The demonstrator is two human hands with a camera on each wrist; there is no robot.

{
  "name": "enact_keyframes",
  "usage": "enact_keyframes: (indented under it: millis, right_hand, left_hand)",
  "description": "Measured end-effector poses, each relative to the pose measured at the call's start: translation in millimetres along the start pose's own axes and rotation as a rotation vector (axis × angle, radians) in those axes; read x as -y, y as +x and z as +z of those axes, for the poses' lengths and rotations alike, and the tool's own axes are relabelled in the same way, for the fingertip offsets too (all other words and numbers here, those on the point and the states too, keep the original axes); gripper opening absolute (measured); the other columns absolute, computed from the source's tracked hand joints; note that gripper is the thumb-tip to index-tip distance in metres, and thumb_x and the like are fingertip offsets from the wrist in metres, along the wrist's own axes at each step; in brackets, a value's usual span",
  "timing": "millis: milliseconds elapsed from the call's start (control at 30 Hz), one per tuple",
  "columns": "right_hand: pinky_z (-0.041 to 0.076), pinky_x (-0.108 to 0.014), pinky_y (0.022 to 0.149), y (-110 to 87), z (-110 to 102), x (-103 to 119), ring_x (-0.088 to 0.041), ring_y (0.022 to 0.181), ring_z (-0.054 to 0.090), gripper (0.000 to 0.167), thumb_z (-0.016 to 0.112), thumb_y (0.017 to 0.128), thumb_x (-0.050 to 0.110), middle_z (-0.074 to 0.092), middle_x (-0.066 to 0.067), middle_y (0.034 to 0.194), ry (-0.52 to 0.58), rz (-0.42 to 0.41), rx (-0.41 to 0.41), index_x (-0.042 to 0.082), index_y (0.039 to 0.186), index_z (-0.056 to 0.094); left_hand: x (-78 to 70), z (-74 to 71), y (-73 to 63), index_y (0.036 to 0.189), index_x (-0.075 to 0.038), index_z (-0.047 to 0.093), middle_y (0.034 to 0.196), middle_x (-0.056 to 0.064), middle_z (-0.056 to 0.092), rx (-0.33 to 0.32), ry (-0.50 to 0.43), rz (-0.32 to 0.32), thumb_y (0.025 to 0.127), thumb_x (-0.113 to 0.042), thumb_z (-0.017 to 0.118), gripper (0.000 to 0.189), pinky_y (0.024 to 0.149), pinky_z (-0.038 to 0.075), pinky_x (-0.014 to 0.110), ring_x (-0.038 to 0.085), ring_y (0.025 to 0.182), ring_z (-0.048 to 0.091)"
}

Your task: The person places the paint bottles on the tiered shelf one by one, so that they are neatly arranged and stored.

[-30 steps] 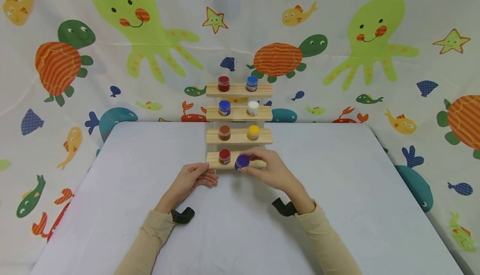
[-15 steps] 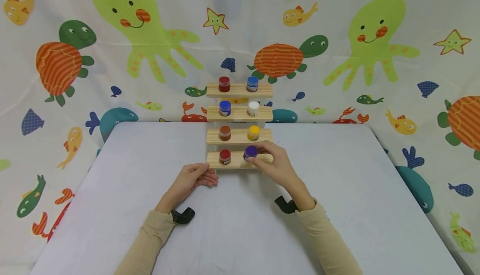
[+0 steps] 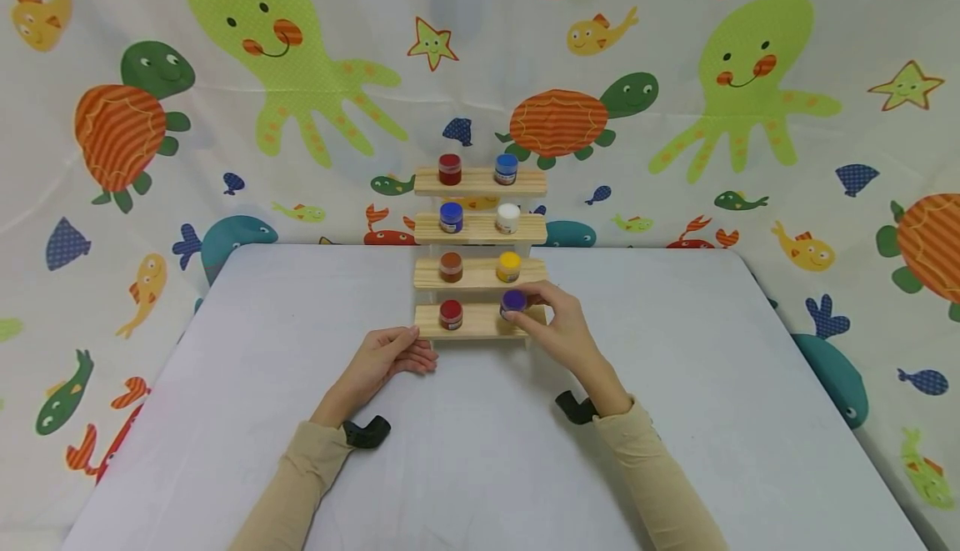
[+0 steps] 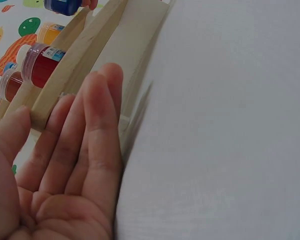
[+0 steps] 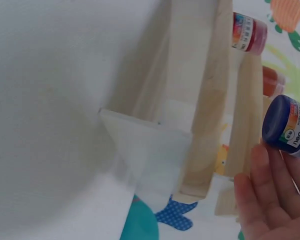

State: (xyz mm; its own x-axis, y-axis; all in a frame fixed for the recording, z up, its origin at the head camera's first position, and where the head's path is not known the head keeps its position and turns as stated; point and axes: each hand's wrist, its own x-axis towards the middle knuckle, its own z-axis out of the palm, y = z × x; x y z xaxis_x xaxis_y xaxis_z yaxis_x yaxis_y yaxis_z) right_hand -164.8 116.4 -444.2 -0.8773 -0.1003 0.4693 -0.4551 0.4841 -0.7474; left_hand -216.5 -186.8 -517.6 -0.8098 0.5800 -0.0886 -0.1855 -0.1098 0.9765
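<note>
My right hand [image 3: 558,326] pinches a small purple paint jar [image 3: 513,303] between thumb and fingers. It holds the jar over the right part of the lowest board of a four-step wooden shelf [image 3: 480,323]. In the right wrist view, a gap shows between the dark jar [image 5: 290,125] and the board. My left hand [image 3: 382,355] grips the left end of that lowest board, thumb at the edge and fingers beneath, as the left wrist view shows. A red paint jar [image 3: 451,314] stands on the same board, left of the purple one.
Higher boards carry paint jars in pairs: brown [image 3: 451,267] and yellow [image 3: 508,267], blue [image 3: 451,217] and white [image 3: 507,217], dark red [image 3: 450,168] and light blue [image 3: 506,168]. The shelf stands on a white-covered table [image 3: 300,301], before a sea-animal curtain [image 3: 480,1].
My right hand has carried the purple jar rightward and slightly back, from the middle of the lowest board's front edge to over its right part. My left hand stays at the board's left end.
</note>
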Motion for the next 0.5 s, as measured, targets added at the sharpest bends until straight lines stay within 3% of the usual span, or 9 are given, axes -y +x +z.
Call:
enact_keyframes:
  millis: [500]
  right_hand:
    - [0.054,-0.046,0.090,-2.8,3.8,-13.9,-0.023,0.096,0.064,0.037,0.083,0.082,0.009,0.070,-0.010,0.109,-0.048,0.047,0.037,0.002,0.114,0.068]
  left_hand:
    - [-0.6,0.1,-0.5,0.116,0.021,0.055,0.100,0.023,0.071,-0.010,-0.008,-0.004,0.104,-0.031,0.054,0.054,0.081,0.061,0.038,0.029,0.090,0.072]
